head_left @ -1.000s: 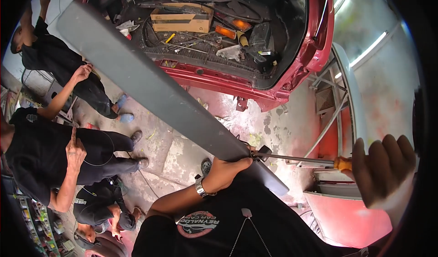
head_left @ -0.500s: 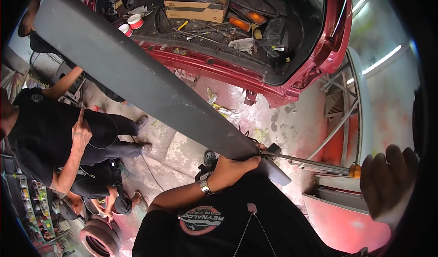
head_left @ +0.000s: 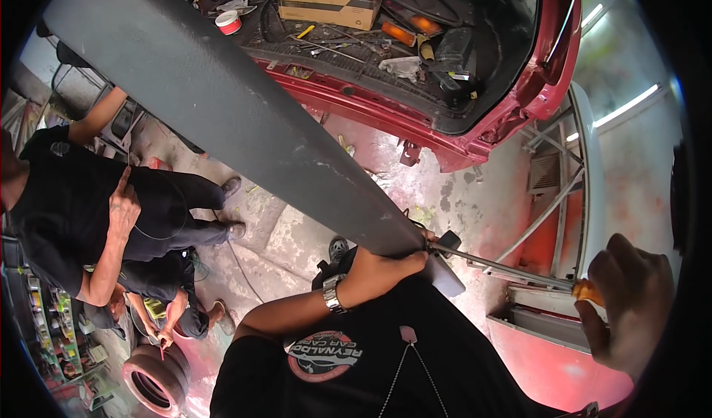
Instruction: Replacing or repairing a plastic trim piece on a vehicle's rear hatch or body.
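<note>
- Left hand (head_left: pixel 389 264): fingers closed on the near end of the long grey panel (head_left: pixel 230 114), which slants far-left.
- Right hand (head_left: pixel 630 303): fingers gripping the orange-handled screwdriver (head_left: pixel 504 267), tip at the panel's near end.

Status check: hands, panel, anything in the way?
Left hand gripping the near end of the long grey panel. Right hand holding the screwdriver, tip at panel end. Open red car trunk beyond; people standing left.

The long panel (head_left: pixel 245 129) is matt grey – plastic-looking, scuffed near its lower end; the screwdriver (head_left: pixel 512 267) has a bright metal shaft and glossy orange handle; the car body (head_left: pixel 475 151) is glossy red paint; the floor (head_left: pixel 297 232) – rough, stained concrete.
</note>
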`<move>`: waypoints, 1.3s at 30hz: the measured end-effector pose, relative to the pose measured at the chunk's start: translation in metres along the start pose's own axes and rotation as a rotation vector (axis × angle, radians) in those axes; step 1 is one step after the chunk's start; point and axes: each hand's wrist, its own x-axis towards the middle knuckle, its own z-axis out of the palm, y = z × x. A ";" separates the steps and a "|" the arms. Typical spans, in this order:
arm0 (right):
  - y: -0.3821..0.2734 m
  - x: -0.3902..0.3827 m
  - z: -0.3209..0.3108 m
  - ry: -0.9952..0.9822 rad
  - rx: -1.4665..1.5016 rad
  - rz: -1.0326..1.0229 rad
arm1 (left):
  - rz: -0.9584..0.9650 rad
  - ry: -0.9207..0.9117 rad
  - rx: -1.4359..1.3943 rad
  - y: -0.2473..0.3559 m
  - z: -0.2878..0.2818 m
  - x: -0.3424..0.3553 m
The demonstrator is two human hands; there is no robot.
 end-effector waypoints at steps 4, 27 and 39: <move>0.005 0.000 0.006 0.160 -0.307 -0.348 | -0.005 0.046 0.000 0.000 -0.004 -0.004; -0.011 0.006 0.014 0.105 0.170 0.012 | 0.011 0.039 0.033 0.000 -0.012 -0.013; -0.018 -0.020 0.012 0.141 -0.042 -0.135 | 0.069 0.050 -0.037 -0.010 -0.014 -0.016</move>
